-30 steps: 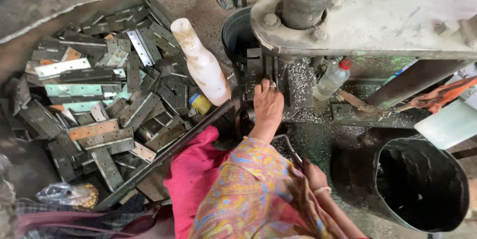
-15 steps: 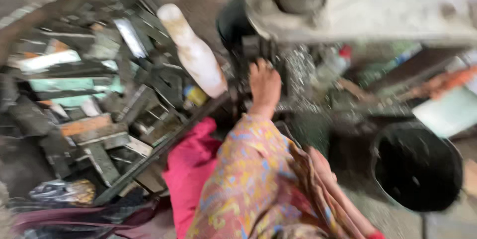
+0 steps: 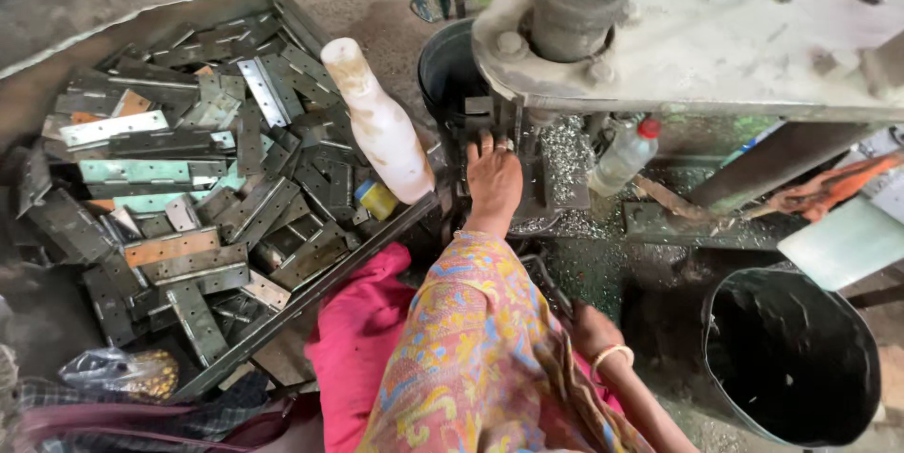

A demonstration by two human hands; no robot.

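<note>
My left hand [image 3: 494, 185] reaches forward to the dark metal block [image 3: 476, 114] under the head of a grey press machine [image 3: 678, 29]. Its fingertips rest against the block, and what they hold is hidden. A patterned orange sleeve [image 3: 471, 349] covers that arm. My right hand [image 3: 582, 326] is low beside my lap, with a bangle [image 3: 610, 355] on the wrist. Its fingers are hidden behind the sleeve. A metal tray [image 3: 311, 288] on my left is heaped with several flat punched metal strips [image 3: 169, 246].
A dirty white plastic bottle [image 3: 381, 128] lies on the tray's right side. A small clear bottle with a red cap [image 3: 623, 156] stands by the machine among metal shavings [image 3: 565, 147]. One black bucket [image 3: 791, 359] stands at lower right, another [image 3: 447, 67] behind the machine.
The view shook and blurred, then settled. My left hand has stayed at the machine's block, shifted slightly forward. The right hand remains low.
</note>
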